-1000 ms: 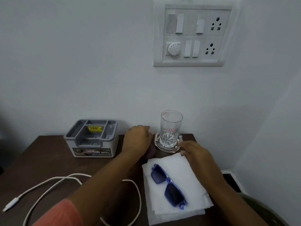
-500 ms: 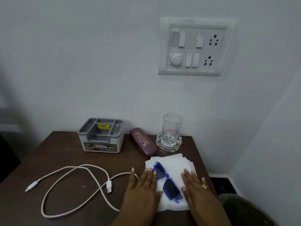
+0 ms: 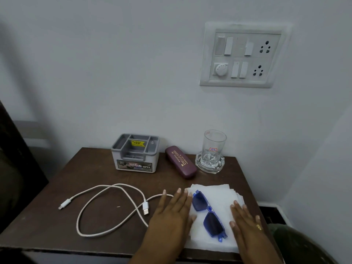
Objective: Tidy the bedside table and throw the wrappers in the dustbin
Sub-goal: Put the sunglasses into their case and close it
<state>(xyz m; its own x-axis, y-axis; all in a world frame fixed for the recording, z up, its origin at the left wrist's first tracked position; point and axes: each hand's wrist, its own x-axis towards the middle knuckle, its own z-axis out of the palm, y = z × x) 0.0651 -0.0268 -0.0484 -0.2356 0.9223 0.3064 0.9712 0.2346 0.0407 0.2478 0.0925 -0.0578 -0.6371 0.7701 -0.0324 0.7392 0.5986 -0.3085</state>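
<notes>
Dark wooden bedside table [image 3: 95, 172] by a pale wall holds, left to right, a white USB cable [image 3: 145, 208], a grey organiser box [image 3: 136, 159] labelled "OPEL", a maroon spectacle case [image 3: 180, 161] stamped "PRINCE OPTICALS" and a glass [image 3: 214, 147] stickered "169". At its front right, the left hand [image 3: 171, 214] and right hand [image 3: 247, 225] lie flat, fingers straight, grasping nothing, flanking blue sunglasses [image 3: 213, 223] on a white tissue stack [image 3: 219, 193].

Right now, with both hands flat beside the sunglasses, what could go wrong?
1. The sunglasses lie loose on the tissues between the left hand and right hand. Sliding or lifting the stack could tip them off the near edge of the table.
2. The cable runs under the left hand, so a sideways sweep might drag it along.
3. The glass stands just behind; a quick reach forward could knock it.
</notes>
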